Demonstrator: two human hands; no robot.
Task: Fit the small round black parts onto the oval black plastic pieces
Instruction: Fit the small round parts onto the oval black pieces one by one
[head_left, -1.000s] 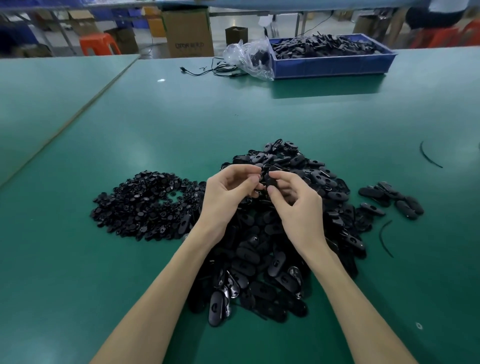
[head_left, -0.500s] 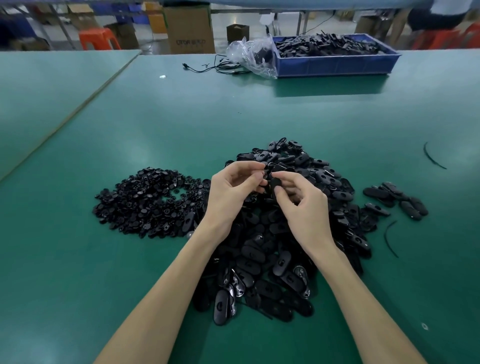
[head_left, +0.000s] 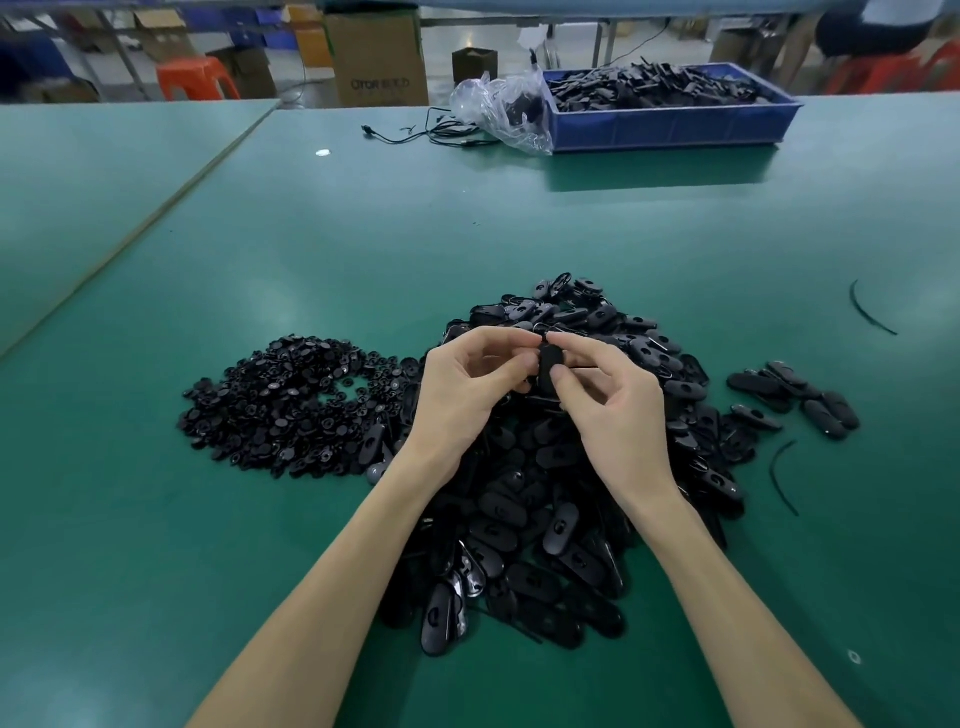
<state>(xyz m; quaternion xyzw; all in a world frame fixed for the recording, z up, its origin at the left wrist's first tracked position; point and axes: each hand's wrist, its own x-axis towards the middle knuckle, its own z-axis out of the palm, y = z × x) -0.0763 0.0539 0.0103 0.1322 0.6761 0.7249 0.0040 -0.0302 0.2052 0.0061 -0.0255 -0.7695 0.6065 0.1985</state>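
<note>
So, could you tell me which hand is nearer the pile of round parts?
Left. The left hand sits just right of the round parts; the right hand is farther right.

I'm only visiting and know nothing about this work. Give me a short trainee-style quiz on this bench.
1. True or false: the heap of small round black parts lies on the left hand's side of the green table.
2. What do the left hand and the right hand pinch together? A) an oval black plastic piece B) a red cable C) a metal screw
3. Fill in: the blue plastic crate at the table's far edge holds ___ parts.
Key: 1 true; 2 A; 3 black.
</note>
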